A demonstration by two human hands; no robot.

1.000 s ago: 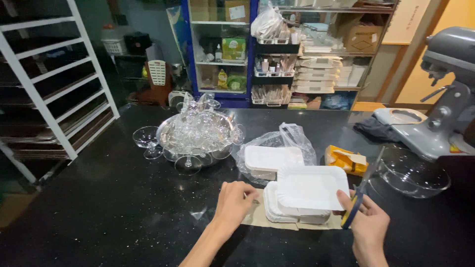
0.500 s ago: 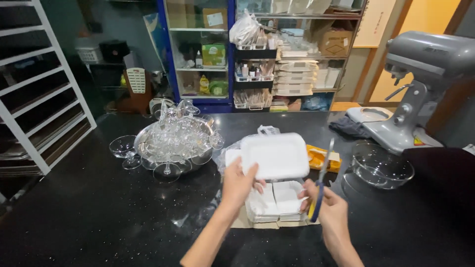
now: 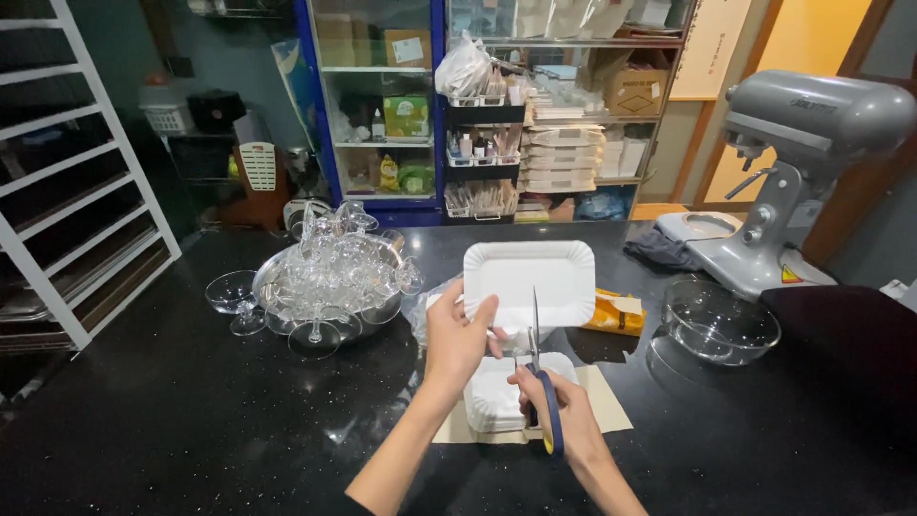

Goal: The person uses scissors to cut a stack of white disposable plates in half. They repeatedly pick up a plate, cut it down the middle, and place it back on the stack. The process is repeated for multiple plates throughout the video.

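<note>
My left hand [image 3: 458,336] holds a white rectangular paper tray [image 3: 528,283] upright by its lower left edge, lifted above the counter. My right hand [image 3: 557,411] grips blue-and-yellow-handled scissors [image 3: 541,382] with the blades pointing up at the tray's lower edge. Under both hands a stack of the same white trays [image 3: 492,399] rests on a sheet of tan paper [image 3: 607,401] on the black counter [image 3: 172,430].
A metal bowl heaped with stemmed glasses [image 3: 330,277] stands to the left, one loose glass [image 3: 232,294] beside it. A clear glass bowl [image 3: 718,320] and a grey stand mixer [image 3: 798,172] are at the right. A yellow packet [image 3: 616,313] lies behind the trays. Shelves fill the back.
My left hand lifted one tray off the stack and tilted it upright. My right hand brought the scissors in from the stack's right side to the tray's lower edge.
</note>
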